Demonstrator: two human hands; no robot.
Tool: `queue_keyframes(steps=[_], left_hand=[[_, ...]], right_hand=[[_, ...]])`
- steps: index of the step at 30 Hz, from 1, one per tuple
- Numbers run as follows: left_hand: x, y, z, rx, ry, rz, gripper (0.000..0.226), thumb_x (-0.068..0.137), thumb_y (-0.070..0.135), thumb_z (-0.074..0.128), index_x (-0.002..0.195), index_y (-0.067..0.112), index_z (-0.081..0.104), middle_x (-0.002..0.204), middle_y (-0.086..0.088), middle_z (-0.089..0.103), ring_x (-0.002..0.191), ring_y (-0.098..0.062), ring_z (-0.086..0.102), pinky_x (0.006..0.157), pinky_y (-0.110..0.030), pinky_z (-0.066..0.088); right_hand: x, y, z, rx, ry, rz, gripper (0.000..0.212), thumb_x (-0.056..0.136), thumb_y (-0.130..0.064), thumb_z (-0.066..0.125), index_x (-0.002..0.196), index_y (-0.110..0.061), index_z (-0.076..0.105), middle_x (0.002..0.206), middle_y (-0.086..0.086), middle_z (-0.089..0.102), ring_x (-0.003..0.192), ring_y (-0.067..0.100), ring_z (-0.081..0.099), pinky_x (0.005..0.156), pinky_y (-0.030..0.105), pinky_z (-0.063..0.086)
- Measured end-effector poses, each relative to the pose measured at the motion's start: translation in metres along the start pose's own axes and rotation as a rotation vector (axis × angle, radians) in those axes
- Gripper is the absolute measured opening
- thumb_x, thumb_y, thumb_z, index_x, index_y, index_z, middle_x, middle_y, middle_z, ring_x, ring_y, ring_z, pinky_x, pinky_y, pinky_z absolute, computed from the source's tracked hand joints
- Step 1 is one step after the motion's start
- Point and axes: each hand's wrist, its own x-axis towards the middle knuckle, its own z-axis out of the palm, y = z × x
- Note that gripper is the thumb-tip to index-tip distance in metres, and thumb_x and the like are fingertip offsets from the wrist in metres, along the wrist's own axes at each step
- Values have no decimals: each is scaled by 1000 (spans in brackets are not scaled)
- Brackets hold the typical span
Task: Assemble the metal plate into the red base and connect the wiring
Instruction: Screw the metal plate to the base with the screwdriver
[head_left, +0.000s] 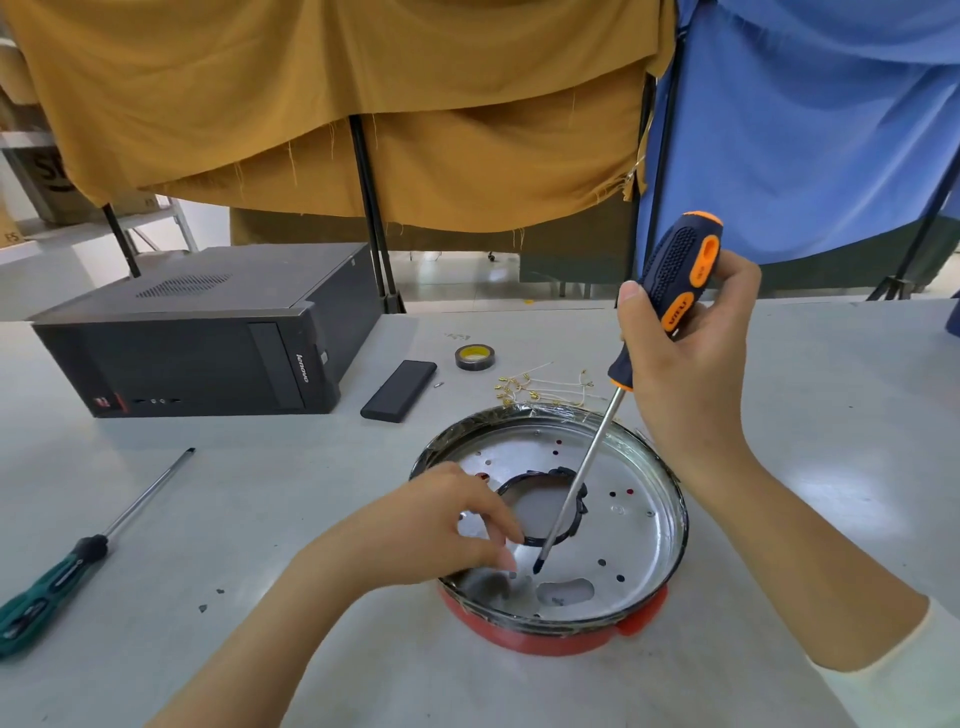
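Observation:
A round metal plate (631, 525) with several holes and a central opening sits inside the red base (550, 642) near the table's front. My right hand (691, 353) grips the navy-and-orange screwdriver (680, 275), its tip resting on the plate's near side. My left hand (441, 525) lies on the plate's left part, fingertips pinched close to the tip; whether they hold a screw I cannot tell. Loose white wires with brass terminals (545, 389) lie on the table just behind the base.
A black computer case (197, 338) stands at the back left. Next to it lie a black flat box (399, 389) and a roll of black tape (475, 357). A green-handled screwdriver (78, 561) lies at the left. Yellow and blue curtains hang behind the table.

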Motion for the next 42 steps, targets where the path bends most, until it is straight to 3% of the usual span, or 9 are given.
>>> queue_keyframes(steps=[2,6,12,16,26,30,33,39,42], left_hand=[[6,7,6,39,-95,-34,18,79,50,73,94,41,71,96,20,65,102,3,49,86,-20,44],[20,19,11,95,-195,23,9,88,33,68,96,32,71,83,24,64,80,8,51,61,-5,37],[28,13,20,64,-145,0,12,91,34,64,103,33,64,79,23,58,71,15,48,62,-7,38],[27,6,28,-28,-108,-36,35,87,42,68,117,30,55,87,19,56,74,9,51,69,-6,40],[14,-12,11,11,-95,-128,15,86,43,69,91,29,68,67,15,61,61,7,55,66,-9,44],[7,-15,6,16,-77,-154,19,88,47,65,94,30,70,72,14,65,65,9,55,64,-2,39],[6,-9,17,133,-56,-90,37,85,54,64,101,22,71,87,5,61,86,3,49,76,5,23],[18,-5,34,259,-6,-86,49,84,59,60,94,12,65,93,-1,46,90,-13,34,108,-26,17],[20,-7,36,288,17,-80,47,85,60,58,98,15,64,96,1,45,92,-13,31,107,-29,20]], right_hand=[[-1,1,-3,-33,-25,-17,30,89,-12,61,104,-20,35,65,-19,53,54,1,48,50,11,43],[-2,2,-11,-47,-10,-15,31,87,-17,62,98,-29,35,74,-4,52,55,4,49,51,12,43],[-9,16,-25,-75,141,23,32,85,-12,60,94,-27,33,66,-24,55,55,-4,50,54,9,42],[-8,20,-32,-39,303,203,19,77,-22,57,84,-22,39,69,-11,46,52,-1,44,51,16,42],[-17,34,-47,56,71,486,34,82,-47,51,74,-16,64,47,1,56,31,12,36,36,18,33],[-22,44,-53,211,-17,441,16,89,-35,58,88,-20,63,55,0,60,53,17,65,60,25,55],[-34,56,-51,147,-231,355,14,86,-21,66,100,-25,62,93,12,72,90,27,71,79,27,54],[-62,74,-51,-141,-627,210,28,84,-2,69,104,-20,59,108,1,63,105,18,60,91,25,47],[-64,75,-51,-201,-622,192,49,80,18,57,104,-24,55,111,-5,58,109,13,56,92,21,43]])
